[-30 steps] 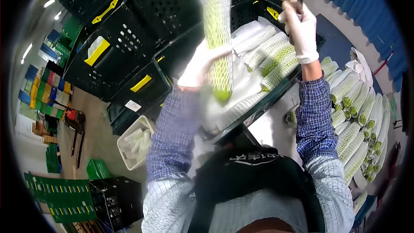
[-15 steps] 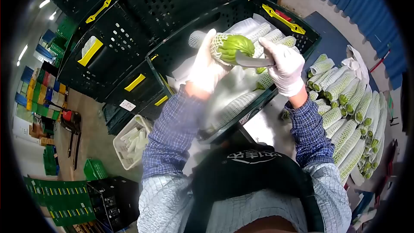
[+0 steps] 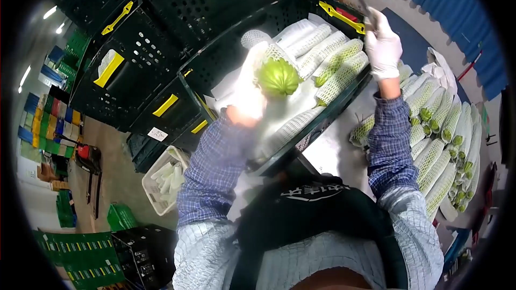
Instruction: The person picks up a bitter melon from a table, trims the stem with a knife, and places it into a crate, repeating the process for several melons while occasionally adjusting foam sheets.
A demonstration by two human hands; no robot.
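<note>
I had swung the right hand (image 3: 383,45), gripping the knife (image 3: 363,1), clear of the vegetable (image 3: 279,77); the left hand (image 3: 252,83) remained clamped on it, its end apparently trimmed

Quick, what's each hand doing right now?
Left hand: closed, holding a green vegetable in white netting.
Right hand: closed, holding a knife.

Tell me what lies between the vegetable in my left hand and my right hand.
In the head view, netted vegetables lying in the dark crate show between the held vegetable and the right hand.
</note>
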